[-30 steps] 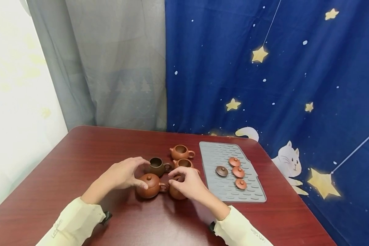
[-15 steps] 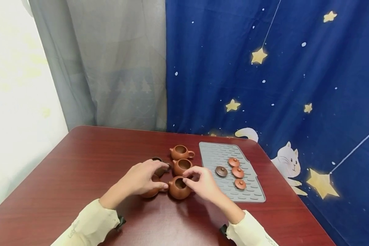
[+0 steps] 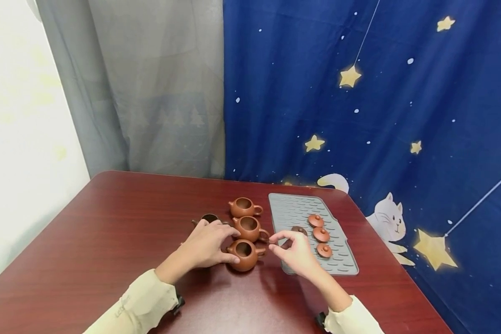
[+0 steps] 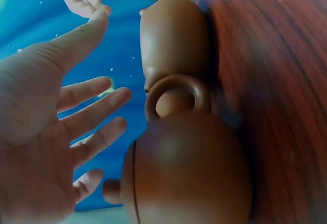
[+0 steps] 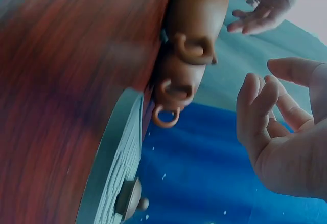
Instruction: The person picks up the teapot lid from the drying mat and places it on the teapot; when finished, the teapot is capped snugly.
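Note:
My left hand (image 3: 204, 243) hovers over the left part of the teapot group, fingers spread and holding nothing. Beneath it is a lidded brown teapot (image 4: 189, 173), hidden in the head view, and a dark teapot (image 3: 210, 217), partly covered. The left thumb overlaps the nearest lidless teapot (image 3: 244, 263) in the head view. Behind that teapot stand a second lidless one (image 3: 247, 234) and a third (image 3: 242, 212). My right hand (image 3: 296, 254) is in the air by the grey mat's left edge, fingers loosely bent, with nothing in them. It partly hides a dark lid (image 3: 299, 229).
The grey ridged mat (image 3: 285, 208) lies on the right of the dark red table (image 3: 150, 199). On it are three orange-brown lids, the far lid (image 3: 316, 221), the middle lid (image 3: 321, 234) and the near lid (image 3: 324, 251). A blue star-patterned curtain (image 3: 275, 93) hangs behind.
The left hand has moved right from the lidded teapot toward the lidless ones. The right hand has left the nearest lidless teapot and moved right to the mat's edge.

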`<state>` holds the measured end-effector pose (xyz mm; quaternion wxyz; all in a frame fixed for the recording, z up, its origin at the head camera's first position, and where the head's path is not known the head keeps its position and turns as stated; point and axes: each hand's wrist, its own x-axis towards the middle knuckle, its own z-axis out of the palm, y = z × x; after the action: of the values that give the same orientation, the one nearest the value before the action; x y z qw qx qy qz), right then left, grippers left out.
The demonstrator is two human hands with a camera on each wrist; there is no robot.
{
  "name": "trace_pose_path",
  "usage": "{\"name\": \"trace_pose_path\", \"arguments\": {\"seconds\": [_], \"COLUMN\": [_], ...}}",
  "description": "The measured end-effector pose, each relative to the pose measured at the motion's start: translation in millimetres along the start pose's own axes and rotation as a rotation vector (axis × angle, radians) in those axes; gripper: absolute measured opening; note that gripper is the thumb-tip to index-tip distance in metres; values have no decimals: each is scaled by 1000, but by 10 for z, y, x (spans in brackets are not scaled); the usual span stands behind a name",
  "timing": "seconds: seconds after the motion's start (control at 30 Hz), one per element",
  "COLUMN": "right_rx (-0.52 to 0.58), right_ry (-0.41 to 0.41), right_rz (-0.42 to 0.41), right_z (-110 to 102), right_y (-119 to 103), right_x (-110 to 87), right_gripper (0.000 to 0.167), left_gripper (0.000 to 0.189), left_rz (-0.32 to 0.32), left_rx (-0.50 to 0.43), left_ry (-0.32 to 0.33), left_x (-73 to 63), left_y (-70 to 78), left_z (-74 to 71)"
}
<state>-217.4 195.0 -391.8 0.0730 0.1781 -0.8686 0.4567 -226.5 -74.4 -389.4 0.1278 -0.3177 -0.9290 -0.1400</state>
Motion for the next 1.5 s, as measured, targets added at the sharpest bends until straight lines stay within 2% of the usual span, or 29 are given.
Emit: {"name": "trace_pose_path", "arguments": {"seconds": [0.2,0.4,0.67,0.83,0.93,1.2,1.5], "right_rx": [-29,-70,-73,-102,-143,-272,-371], "right_ry": [37,98,141,167,182,187,168], "right_rz": [41,65,106,107,134,212,232], "right_z": [-163,-280,-448,-550,-623,-821,-972], "right_y": [98,240,404,526,591,762,910], "right_x": [-44,-99,-126,-127,-129,-105,-60], "right_gripper": [11,12,13,13,13,17,18], "left_gripper": [69,64,64,61,58,56,58], "left_rz": [-24,-3,-36,-61,-64,-56,-74], "left_rx": [42,39,32,19,16,8,32], "left_ry": [-41,-43,-67,-103,-106,-91,-78], "left_x": [40,63,96,107,111,115,180], "left_y": [16,-17,-39,-50,-51,-60,-78], "left_z": [72,147,169,173,165,171,212]}}
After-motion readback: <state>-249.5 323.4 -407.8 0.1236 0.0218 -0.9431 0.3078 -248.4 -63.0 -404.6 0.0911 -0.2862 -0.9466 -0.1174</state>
